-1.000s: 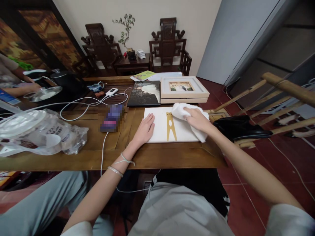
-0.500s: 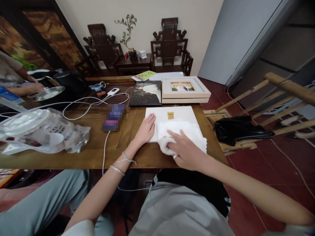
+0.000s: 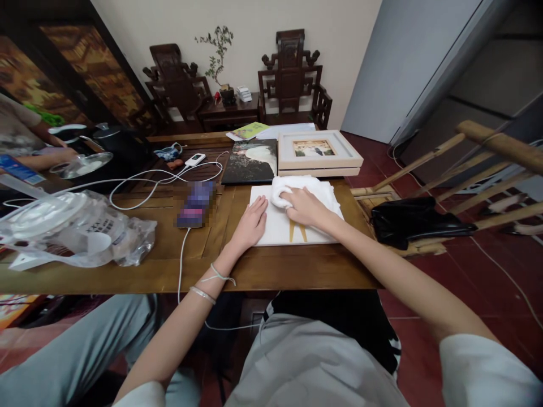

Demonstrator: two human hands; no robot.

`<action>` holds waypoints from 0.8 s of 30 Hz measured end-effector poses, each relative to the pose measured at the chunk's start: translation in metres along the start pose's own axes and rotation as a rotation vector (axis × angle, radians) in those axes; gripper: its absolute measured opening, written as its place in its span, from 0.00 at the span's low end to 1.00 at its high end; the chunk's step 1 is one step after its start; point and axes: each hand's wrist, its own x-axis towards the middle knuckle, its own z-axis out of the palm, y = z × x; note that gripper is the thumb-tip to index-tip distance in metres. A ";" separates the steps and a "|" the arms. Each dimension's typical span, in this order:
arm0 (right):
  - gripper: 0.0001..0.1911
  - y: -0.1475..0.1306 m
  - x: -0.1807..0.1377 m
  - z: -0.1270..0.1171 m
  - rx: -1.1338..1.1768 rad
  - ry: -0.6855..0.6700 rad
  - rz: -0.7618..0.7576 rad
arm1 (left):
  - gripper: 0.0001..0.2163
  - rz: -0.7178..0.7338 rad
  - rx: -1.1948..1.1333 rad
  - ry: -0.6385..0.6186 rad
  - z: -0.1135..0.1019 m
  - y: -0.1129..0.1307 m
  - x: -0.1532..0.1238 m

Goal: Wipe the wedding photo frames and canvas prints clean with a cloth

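Observation:
A white flat panel (image 3: 275,230) lies near the front edge of the wooden table, with gold-coloured marks (image 3: 297,232) showing on its lower part. My left hand (image 3: 251,221) rests flat on the panel's left edge, fingers stretched out. Bunched under the fingers of my right hand (image 3: 306,207) is a white cloth (image 3: 316,185), pressed on the panel's far part and covering much of it. Just beyond are a dark picture panel (image 3: 250,161) and a pale framed picture (image 3: 318,152) lying on another frame.
Left of the panel lie a phone (image 3: 195,204) on a white cable and a clear plastic bag (image 3: 127,237). A co-worker's arm (image 3: 46,160) is at the far left by a lidded pot (image 3: 87,164). A bamboo chair (image 3: 407,175) holding a black bag (image 3: 419,220) stands at right.
My right hand has moved the cloth away from me, from the panel's near part to its far part. The lower gold marks now show; the upper one is covered. My left hand stays put.

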 end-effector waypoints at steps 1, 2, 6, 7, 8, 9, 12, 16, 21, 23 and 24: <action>0.23 0.002 0.006 0.001 -0.003 0.009 0.004 | 0.25 0.000 -0.002 0.000 0.000 0.000 0.000; 0.24 0.003 0.008 0.002 -0.010 0.010 0.005 | 0.25 0.000 -0.005 0.001 0.000 -0.001 0.000; 0.25 -0.009 -0.010 0.010 -0.030 -0.043 -0.032 | 0.25 0.006 -0.020 0.004 -0.001 0.000 0.000; 0.26 -0.015 -0.022 0.011 -0.020 -0.063 -0.046 | 0.25 0.005 -0.020 0.003 -0.001 0.001 0.000; 0.26 -0.022 -0.034 0.012 -0.006 -0.079 -0.062 | 0.25 0.002 -0.017 0.000 -0.001 0.002 0.000; 0.26 -0.030 -0.048 0.013 0.008 -0.092 -0.078 | 0.25 -0.003 -0.011 -0.002 -0.002 0.003 0.000; 0.25 -0.053 -0.088 0.010 0.057 -0.130 -0.132 | 0.26 -0.018 0.004 -0.013 -0.002 0.005 0.000; 0.25 -0.063 -0.109 0.002 0.123 -0.178 -0.168 | 0.25 -0.007 0.004 -0.010 -0.002 0.003 0.000; 0.24 -0.036 -0.069 0.000 0.064 -0.135 -0.091 | 0.25 -0.002 -0.015 0.010 -0.001 0.002 -0.001; 0.24 -0.022 -0.041 0.001 0.025 -0.107 -0.066 | 0.25 -0.002 -0.022 0.008 -0.001 0.002 -0.001; 0.24 -0.017 -0.028 0.001 0.008 -0.090 -0.057 | 0.25 0.000 -0.025 0.006 -0.001 0.002 -0.001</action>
